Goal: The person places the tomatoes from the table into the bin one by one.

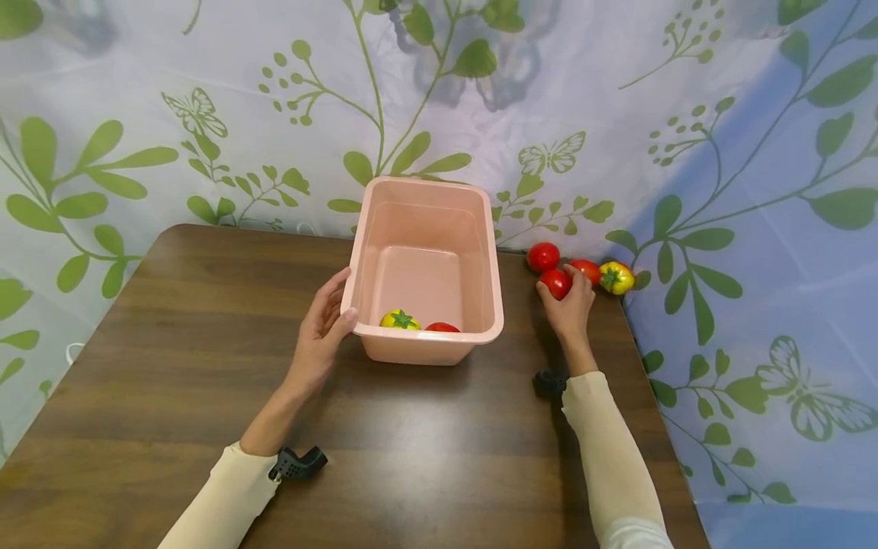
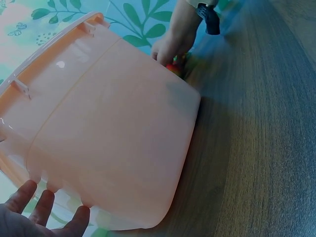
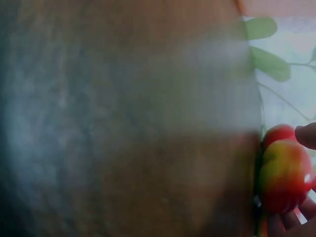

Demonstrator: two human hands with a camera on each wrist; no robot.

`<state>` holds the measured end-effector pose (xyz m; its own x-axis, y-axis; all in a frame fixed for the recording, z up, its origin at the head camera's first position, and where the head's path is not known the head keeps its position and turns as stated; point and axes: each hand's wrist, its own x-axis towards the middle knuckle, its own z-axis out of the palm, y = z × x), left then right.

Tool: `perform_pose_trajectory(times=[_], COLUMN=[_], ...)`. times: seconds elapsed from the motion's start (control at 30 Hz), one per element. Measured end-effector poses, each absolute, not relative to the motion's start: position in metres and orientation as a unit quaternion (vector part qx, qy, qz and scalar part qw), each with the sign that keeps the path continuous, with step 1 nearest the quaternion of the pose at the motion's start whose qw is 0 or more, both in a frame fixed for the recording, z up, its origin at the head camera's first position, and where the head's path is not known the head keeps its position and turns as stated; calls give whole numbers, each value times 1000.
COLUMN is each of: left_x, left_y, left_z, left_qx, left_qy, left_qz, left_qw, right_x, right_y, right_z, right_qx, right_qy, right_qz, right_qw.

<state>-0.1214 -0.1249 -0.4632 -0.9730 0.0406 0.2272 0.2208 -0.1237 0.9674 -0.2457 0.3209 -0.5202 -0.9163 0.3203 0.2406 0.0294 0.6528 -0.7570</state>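
A pink plastic bin (image 1: 424, 347) sits on the wooden table. My left hand (image 1: 318, 332) grips its left rim, thumb by the near corner and fingers along the outer wall. Inside the bin lie a yellow tomato (image 1: 399, 319) with a green leafy top and a red tomato (image 1: 442, 327), both partly hidden by the near rim. Over at the right, my right hand (image 1: 569, 309) holds a red tomato (image 1: 552, 283) between thumb and fingers. The right wrist view shows this tomato (image 3: 286, 175) with a yellowish patch, fingers beneath it.
Around the right hand are another red tomato (image 1: 543, 256), a red one (image 1: 586, 271) partly behind the fingers, and a yellow-and-red one (image 1: 616, 278) near the table's right edge. A leaf-patterned cloth (image 1: 274, 114) hangs behind the table (image 1: 206, 320).
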Motion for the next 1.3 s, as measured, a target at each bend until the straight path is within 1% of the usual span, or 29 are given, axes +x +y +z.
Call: perform_pose_trajectory(times=[0.17,0.7,0.93,1.07,1.3], left_x=[-118,-120,-120,-121,-121], left_y=[-124,-122,-121,-122,-124], left_z=[-462,-461,-461,-462,-459], left_qx=[-94,-95,-97,-98,-97], left_qy=[-665,-664,-664,-663,-661], left_qz=[-739,-740,-740,-740,-742], left_qw=[55,53,52,56,58], right_x=[-241,-242,-237,-230,-212], right_y=[323,327,327,326,322], right_z=[-528,-528,-517,-509,-497], right_qx=[-111,-114,-111,-109,-94], right_qy=[-889,-884,-881,-872,-853], right_qz=[419,429,438,451,476], right_qw=[149,144,142,153,194])
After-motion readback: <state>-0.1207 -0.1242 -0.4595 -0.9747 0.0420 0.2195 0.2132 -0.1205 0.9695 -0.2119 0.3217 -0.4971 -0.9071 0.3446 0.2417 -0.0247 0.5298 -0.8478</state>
